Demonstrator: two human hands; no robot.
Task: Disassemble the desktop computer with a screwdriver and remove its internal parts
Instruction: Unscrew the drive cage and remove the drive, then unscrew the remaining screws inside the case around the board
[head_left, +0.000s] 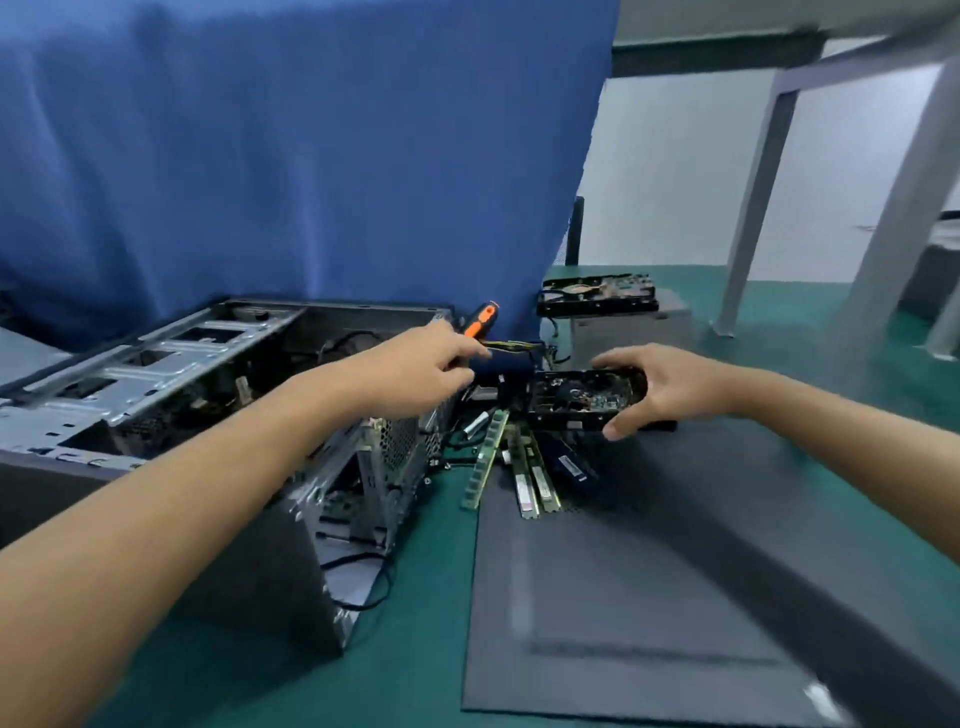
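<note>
Right hand (670, 389) grips black hard drive, circuit board up (582, 397), by loose green memory sticks (524, 467) on desk (426, 597) | left hand (415, 369) clutches orange-and-black screwdriver (480, 319) beside open grey metal computer case (182, 364) | risk: drive slipping onto sticks.

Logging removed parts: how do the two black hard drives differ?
The near black hard drive is gripped by the right hand, beside the green memory sticks; the far black hard drive lies untouched on a grey metal box. Far one sits higher than near one. Both lie circuit-board side up.
</note>
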